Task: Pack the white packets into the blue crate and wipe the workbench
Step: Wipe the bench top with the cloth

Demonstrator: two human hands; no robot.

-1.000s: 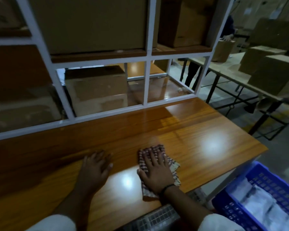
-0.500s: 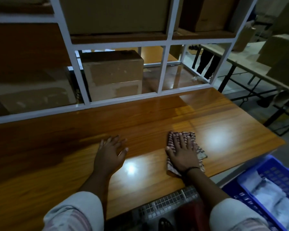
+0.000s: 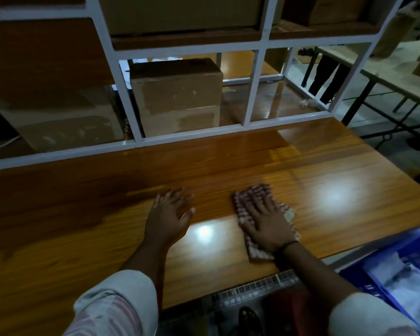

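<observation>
Packing looks done to me: packets (image 3: pixel 403 280) sit in the crate (image 3: pixel 357 277), low beside the counter (image 3: pixel 325 170). Right hand (image 3: pixel 264 224) presses the cloth (image 3: pixel 256 253) down, fingers straight; left hand (image 3: pixel 170 214) lies flat nearby, fingers released. Wiping's what's left.

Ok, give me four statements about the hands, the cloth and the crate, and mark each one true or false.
1. The right hand presses a cloth flat on the bench. True.
2. The left hand holds a packet. False: it lies flat on the bare bench and holds nothing.
3. The crate stands on the bench. False: it sits below the bench's near edge, to the right.
4. White packets lie in the crate. True.
</observation>
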